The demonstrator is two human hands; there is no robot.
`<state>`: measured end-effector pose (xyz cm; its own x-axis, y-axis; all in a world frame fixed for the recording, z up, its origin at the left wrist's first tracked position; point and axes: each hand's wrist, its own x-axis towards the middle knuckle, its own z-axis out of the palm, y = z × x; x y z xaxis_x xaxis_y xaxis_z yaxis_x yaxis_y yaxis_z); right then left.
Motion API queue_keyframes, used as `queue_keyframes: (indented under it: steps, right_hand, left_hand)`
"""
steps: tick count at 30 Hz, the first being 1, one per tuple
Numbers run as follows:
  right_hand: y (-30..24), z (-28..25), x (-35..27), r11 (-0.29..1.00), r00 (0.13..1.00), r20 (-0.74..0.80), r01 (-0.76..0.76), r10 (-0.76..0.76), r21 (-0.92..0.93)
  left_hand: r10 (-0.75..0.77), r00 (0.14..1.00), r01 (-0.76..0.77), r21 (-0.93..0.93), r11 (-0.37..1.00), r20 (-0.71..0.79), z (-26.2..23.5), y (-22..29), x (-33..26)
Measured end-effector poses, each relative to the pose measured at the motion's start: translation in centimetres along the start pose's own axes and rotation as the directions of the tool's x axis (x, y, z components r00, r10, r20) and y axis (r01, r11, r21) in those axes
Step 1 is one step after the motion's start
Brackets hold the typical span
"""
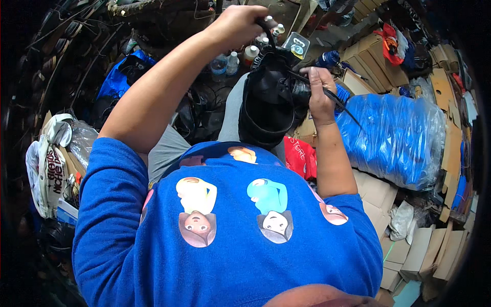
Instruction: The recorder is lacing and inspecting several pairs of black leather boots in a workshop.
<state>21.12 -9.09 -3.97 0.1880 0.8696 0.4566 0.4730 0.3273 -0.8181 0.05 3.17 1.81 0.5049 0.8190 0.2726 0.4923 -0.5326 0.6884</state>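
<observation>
A black item that looks like a boot (268,110) rests against my grey-trousered leg, its wide round opening turned toward me. Above its far end, my left hand (239,25) is closed on a black strap (267,38) that runs down to it. To the right of the item, my right hand (320,94) pinches a thin black strip (341,104) between thumb and fingers. The strip's loose end points down and right. Dark material hides where strap and strip join the item.
A plastic-wrapped blue bundle (391,138) lies to the right, with cardboard boxes (373,59) behind it. Several small bottles (250,53) and a clear container (296,45) stand ahead. A red bag (302,158) lies by my right forearm; a white bag (48,163) is at far left.
</observation>
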Motion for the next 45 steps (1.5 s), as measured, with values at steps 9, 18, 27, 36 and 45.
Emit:
queue_keyframes:
  steps: [9, 18, 27, 36, 45]
  right_hand:
    - [7.9, -2.2, -8.8, 0.709, 0.706, 0.268, -0.698, 0.655, 0.105]
    - [2.2, -7.7, -3.6, 0.793, 0.526, 0.76, -0.609, 0.382, 0.023]
    - [1.0, -3.6, -1.0, 0.83, 0.614, 0.559, -0.446, 0.557, -0.335]
    - [-3.7, 0.4, 4.0, 0.702, 0.781, 0.526, -0.58, 0.335, 0.414]
    - [-2.7, 2.3, 4.3, 0.736, 0.623, 0.733, -0.626, 0.273, 0.257]
  left_hand:
    - [-0.325, 0.914, 0.216, 0.389, 0.896, 0.242, 4.3, -14.0, -9.8]
    - [-0.136, 0.837, 0.473, -0.578, 0.665, 0.53, 3.2, -8.1, -6.7]
    - [-0.124, 0.9, 0.022, 0.241, 0.97, 0.417, 1.2, -5.6, -4.6]
    - [0.271, 0.862, -0.431, 0.339, 0.836, 0.428, -2.7, 4.1, -0.9]
    - [0.498, 0.832, -0.554, 0.411, 0.724, 0.245, 1.3, 1.9, 2.0]
